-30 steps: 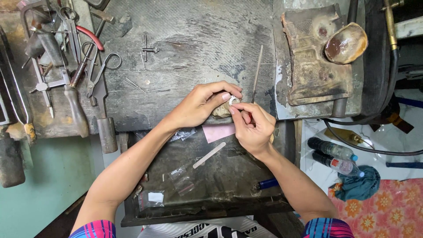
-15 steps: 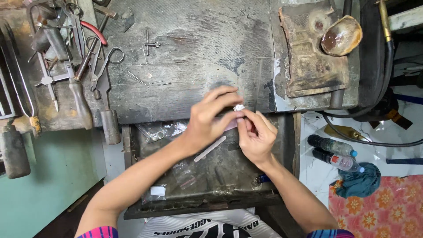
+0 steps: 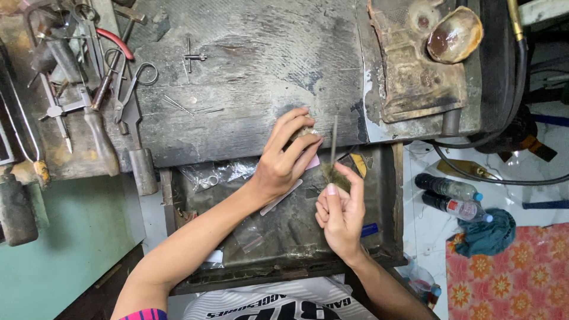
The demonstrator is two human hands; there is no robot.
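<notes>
My left hand [image 3: 288,159] rests at the front edge of the dark worn workbench [image 3: 249,71], its fingers pinched around a small pale metal piece [image 3: 307,131]. My right hand [image 3: 341,210] is a little nearer to me, over the open drawer [image 3: 284,237], and holds a thin metal rod or file [image 3: 334,142] upright between thumb and fingers. The rod's tip points toward the bench edge, just right of my left fingertips. A pink scrap and a pale flat strip [image 3: 281,197] lie in the drawer under my left wrist.
Pliers, scissors and other hand tools [image 3: 95,77] crowd the bench's left end. A rusty block with a brown shell-like dish [image 3: 453,35] sits at the right. Two bottles [image 3: 453,198], a teal cloth [image 3: 489,234] and a hose lie on the floor to the right.
My right hand has drawn back from my left hand toward me and now holds the thin rod upright. My left hand stays pinched on the small piece at the bench edge.
</notes>
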